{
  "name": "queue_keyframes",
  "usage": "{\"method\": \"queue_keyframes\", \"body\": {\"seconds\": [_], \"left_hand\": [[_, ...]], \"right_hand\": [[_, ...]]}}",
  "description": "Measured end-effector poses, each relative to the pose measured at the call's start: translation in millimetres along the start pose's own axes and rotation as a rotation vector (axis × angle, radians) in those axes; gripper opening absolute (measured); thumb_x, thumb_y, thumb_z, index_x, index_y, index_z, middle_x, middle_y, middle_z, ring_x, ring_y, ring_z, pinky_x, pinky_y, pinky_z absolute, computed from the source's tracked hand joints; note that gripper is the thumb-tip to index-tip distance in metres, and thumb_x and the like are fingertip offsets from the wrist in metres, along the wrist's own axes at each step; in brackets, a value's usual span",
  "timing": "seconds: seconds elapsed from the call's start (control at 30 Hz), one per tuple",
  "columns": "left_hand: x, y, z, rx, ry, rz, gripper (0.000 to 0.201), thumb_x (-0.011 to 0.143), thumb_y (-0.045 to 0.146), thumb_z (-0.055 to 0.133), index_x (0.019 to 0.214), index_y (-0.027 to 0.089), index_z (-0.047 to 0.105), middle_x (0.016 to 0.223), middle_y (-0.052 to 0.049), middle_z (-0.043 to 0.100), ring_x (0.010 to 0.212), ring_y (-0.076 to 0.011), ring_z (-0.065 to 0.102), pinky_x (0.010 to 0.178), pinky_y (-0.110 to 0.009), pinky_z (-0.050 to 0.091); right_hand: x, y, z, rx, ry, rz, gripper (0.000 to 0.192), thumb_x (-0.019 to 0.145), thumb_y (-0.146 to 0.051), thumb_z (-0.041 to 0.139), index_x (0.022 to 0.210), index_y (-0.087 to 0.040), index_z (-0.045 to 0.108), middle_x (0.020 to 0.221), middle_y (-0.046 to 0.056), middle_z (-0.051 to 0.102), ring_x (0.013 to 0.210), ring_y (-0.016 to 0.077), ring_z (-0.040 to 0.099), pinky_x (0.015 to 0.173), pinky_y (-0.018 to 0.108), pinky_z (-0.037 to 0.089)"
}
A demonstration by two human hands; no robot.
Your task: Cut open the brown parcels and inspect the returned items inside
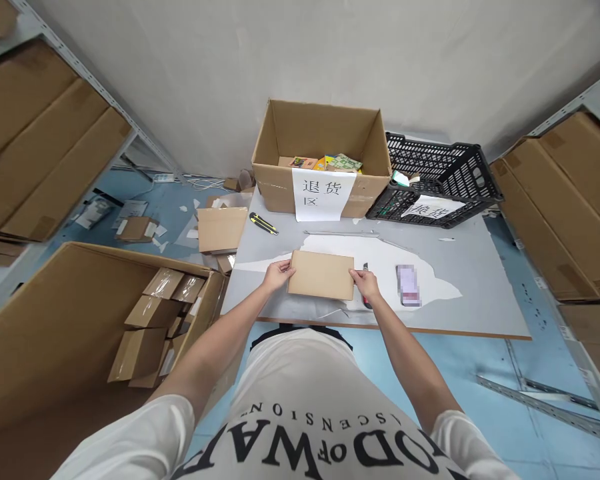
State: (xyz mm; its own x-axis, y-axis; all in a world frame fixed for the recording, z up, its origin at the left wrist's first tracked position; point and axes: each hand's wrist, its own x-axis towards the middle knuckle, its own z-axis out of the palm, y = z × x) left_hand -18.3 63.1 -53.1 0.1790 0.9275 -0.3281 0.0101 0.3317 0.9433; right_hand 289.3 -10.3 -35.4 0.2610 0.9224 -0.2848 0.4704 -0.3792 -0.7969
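A flat brown cardboard box (321,274) lies near the front edge of the grey table (480,293). My left hand (279,274) grips its left side and my right hand (365,283) grips its right side. A dark pen-like tool (365,267) lies on the table just beyond my right hand. A phone (409,285) rests to the right of the box.
At the table's back stand an open labelled carton (321,160) with colourful boxes and a black plastic crate (437,180). A yellow-black utility knife (263,223) lies at left. A big carton (100,313) of small boxes stands on the floor left. Shelves flank both sides.
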Motion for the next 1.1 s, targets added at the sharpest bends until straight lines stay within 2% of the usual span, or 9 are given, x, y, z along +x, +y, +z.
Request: {"method": "queue_keyframes", "body": {"seconds": [0.17, 0.53, 0.7, 0.77, 0.83, 0.9, 0.97, 1.03, 1.1], "left_hand": [[-0.1, -12.7, 1.2, -0.015, 0.01, -0.034, 0.065, 0.046, 0.035, 0.085, 0.105, 0.012, 0.067, 0.116, -0.013, 0.065, 0.112, -0.032, 0.058, 0.102, -0.048, 0.041], [1.3, -29.1, -2.9, -0.047, 0.058, -0.063, 0.064, 0.043, 0.026, 0.086, 0.102, 0.011, 0.066, 0.115, -0.015, 0.066, 0.115, -0.0318, 0.057, 0.106, -0.048, 0.037], [-3.0, -29.7, -9.1, -0.045, 0.043, -0.072, 0.058, 0.051, 0.026, 0.081, 0.106, 0.014, 0.066, 0.12, -0.014, 0.063, 0.119, -0.0302, 0.054, 0.107, -0.048, 0.036], [-9.8, -31.5, -15.1, -0.041, 0.027, -0.077, 0.054, 0.055, 0.028, 0.077, 0.106, 0.015, 0.066, 0.122, -0.013, 0.062, 0.119, -0.0295, 0.053, 0.108, -0.049, 0.034], [-20.0, -35.4, -21.2, -0.027, 0.01, -0.084, 0.052, 0.054, 0.028, 0.076, 0.104, 0.015, 0.067, 0.122, -0.013, 0.062, 0.12, -0.0301, 0.053, 0.108, -0.05, 0.032], [-32.7, -40.9, -25.3, -0.011, -0.022, -0.095, 0.056, 0.048, 0.026, 0.079, 0.101, 0.014, 0.068, 0.12, -0.014, 0.063, 0.12, -0.0317, 0.052, 0.109, -0.051, 0.03], [-45.0, -46.7, -25.9, 0.013, -0.083, -0.084, 0.062, 0.043, 0.025, 0.081, 0.103, 0.015, 0.069, 0.121, -0.013, 0.062, 0.122, -0.0324, 0.05, 0.109, -0.051, 0.03], [-54.3, -51.1, -23.2, 0.042, -0.135, -0.051, 0.067, 0.045, 0.032, 0.083, 0.108, 0.016, 0.067, 0.124, -0.012, 0.061, 0.124, -0.0318, 0.048, 0.109, -0.05, 0.03], [-59.1, -52.9, -18.6, 0.067, -0.139, -0.021, 0.071, 0.048, 0.043, 0.081, 0.112, 0.016, 0.065, 0.125, -0.01, 0.06, 0.125, -0.0313, 0.047, 0.108, -0.05, 0.03]], "right_hand": [[3.8, 6.3, 6.7, -0.029, 0.005, 0.031, 0.044, 0.076, -0.058, 0.051, 0.065, -0.019, 0.07, 0.061, 0.003, 0.068, 0.065, 0.0214, 0.065, 0.066, 0.032, 0.05], [3.6, 20.3, 16.1, 0.035, 0.048, 0.103, 0.046, 0.075, -0.058, 0.054, 0.082, -0.016, 0.072, 0.075, 0.007, 0.073, 0.071, 0.0198, 0.067, 0.067, 0.028, 0.052], [-1.5, 26.9, 16.6, 0.115, 0.04, 0.11, 0.047, 0.079, -0.055, 0.05, 0.095, -0.016, 0.07, 0.087, 0.009, 0.074, 0.08, 0.0206, 0.069, 0.075, 0.031, 0.054], [-10.4, 32.8, 17.2, 0.165, 0.035, 0.107, 0.051, 0.084, -0.052, 0.041, 0.107, -0.014, 0.066, 0.1, 0.012, 0.072, 0.087, 0.0213, 0.069, 0.08, 0.035, 0.054], [-23.3, 39.3, 18.0, 0.207, 0.024, 0.092, 0.052, 0.084, -0.047, 0.04, 0.119, -0.012, 0.059, 0.113, 0.014, 0.067, 0.096, 0.0219, 0.067, 0.087, 0.038, 0.052], [-37.6, 44.9, 19.6, 0.235, -0.035, 0.048, 0.055, 0.079, -0.039, 0.051, 0.127, -0.014, 0.053, 0.124, 0.013, 0.061, 0.107, 0.0226, 0.063, 0.094, 0.039, 0.048], [-50.4, 48.2, 22.8, 0.261, -0.137, -0.011, 0.068, 0.07, -0.031, 0.062, 0.135, -0.02, 0.046, 0.132, 0.009, 0.055, 0.118, 0.023, 0.055, 0.1, 0.04, 0.044], [-59.3, 48.6, 28.0, 0.305, -0.212, -0.041, 0.079, 0.066, -0.026, 0.066, 0.14, -0.024, 0.038, 0.137, 0.007, 0.051, 0.124, 0.0232, 0.05, 0.104, 0.042, 0.04], [-63.8, 46.9, 34.7, 0.382, -0.203, -0.037, 0.081, 0.067, -0.027, 0.066, 0.141, -0.023, 0.034, 0.138, 0.007, 0.05, 0.124, 0.0236, 0.05, 0.105, 0.043, 0.039]]}}
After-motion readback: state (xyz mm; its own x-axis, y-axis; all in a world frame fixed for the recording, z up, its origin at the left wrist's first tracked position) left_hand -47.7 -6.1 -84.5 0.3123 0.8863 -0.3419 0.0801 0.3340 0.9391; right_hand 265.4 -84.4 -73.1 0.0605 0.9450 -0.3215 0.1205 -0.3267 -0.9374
